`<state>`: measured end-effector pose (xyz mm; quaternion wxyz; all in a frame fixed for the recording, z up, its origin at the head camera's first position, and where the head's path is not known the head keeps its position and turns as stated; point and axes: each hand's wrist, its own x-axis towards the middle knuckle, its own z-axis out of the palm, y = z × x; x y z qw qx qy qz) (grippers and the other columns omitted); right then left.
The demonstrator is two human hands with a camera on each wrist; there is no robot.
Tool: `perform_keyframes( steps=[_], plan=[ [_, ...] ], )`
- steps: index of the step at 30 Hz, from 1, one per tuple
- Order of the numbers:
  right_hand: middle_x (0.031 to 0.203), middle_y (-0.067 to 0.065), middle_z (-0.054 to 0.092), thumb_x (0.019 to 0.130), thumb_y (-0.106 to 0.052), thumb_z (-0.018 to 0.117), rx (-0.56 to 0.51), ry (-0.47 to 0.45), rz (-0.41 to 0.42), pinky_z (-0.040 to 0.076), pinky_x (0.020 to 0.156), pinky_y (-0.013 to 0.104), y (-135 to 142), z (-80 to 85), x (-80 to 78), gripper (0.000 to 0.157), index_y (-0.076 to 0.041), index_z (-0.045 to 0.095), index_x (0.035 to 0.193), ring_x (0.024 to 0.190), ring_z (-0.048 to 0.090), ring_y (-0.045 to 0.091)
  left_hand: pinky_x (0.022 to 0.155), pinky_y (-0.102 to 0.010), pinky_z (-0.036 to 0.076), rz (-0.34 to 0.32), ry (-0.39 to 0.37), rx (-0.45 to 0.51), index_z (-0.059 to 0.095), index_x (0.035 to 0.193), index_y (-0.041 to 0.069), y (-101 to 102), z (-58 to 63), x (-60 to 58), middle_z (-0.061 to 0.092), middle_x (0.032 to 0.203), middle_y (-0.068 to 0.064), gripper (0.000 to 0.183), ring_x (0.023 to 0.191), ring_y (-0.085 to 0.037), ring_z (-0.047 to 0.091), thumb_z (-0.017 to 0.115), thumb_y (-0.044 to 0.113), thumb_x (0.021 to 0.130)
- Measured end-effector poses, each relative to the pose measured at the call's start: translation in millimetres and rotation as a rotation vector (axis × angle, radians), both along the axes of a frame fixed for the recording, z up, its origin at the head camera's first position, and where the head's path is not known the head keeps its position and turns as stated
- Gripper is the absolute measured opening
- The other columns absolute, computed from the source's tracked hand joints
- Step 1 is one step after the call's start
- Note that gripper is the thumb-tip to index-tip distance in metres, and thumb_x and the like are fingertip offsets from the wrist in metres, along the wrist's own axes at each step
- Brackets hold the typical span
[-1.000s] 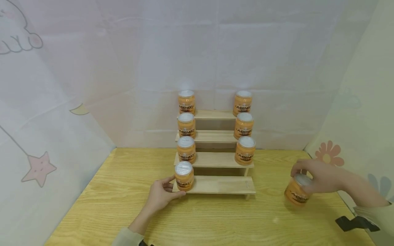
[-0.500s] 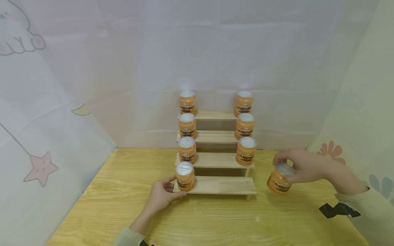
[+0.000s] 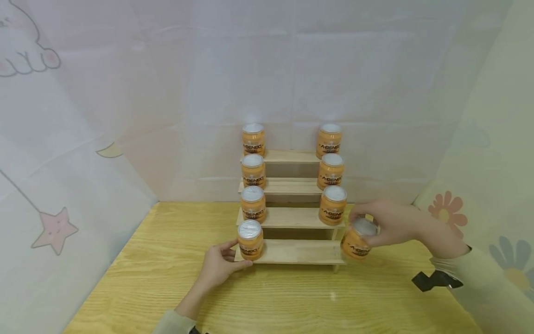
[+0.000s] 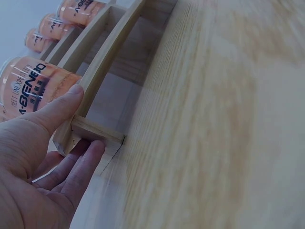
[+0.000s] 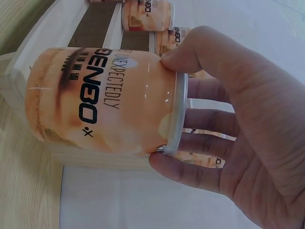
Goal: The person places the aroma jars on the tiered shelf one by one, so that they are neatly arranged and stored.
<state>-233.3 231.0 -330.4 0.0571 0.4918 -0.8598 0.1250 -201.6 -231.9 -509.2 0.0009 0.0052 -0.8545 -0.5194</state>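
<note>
My right hand grips an orange can round its upper rim, thumb on one side and fingers on the other. The can has a silver lid and black lettering, and hangs slightly tilted at the right end of the lowest step. My left hand holds the left end of a stepped wooden rack. In the left wrist view its thumb lies at the front edge and its fingers are at the end support. Just beside that thumb, another orange can stands on the lowest step.
Matching cans stand at both ends of the upper steps, among them a can just behind the held one. The rack is on a wood-grain table against a pale cloth backdrop, with patterned side walls.
My right hand has carried its can leftward and a little upward, from the right of the table to the rack's right end. My left hand keeps its place on the rack.
</note>
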Motion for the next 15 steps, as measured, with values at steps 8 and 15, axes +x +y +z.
perform_keyframes(
  steps=[8,15],
  plan=[
    [0.107,-0.01,0.071,0.078,-0.012,0.085,-0.032,0.016,0.062,0.05,0.068,0.019,-20.3,-4.8,-5.8,0.036,-0.022,0.071,0.109,0.083,0.06,0.003,0.073,-0.024,0.06,-0.001,-0.001,0.002,0.065,0.143,0.0,0.2,-0.1,-0.1,0.075,0.102,-0.007,0.085,0.089,-0.016,0.07,0.102,0.031,0.072],
    [0.103,-0.007,0.07,0.077,-0.015,0.086,-0.028,0.031,0.064,0.055,0.068,0.022,-35.9,-10.9,-9.2,0.032,-0.017,0.071,0.106,0.086,0.064,0.006,0.074,-0.025,0.06,-0.003,-0.005,0.0,0.065,0.143,0.001,0.0,0.7,0.5,0.076,0.103,-0.007,0.085,0.09,-0.015,0.07,0.101,0.032,0.072]
  ],
)
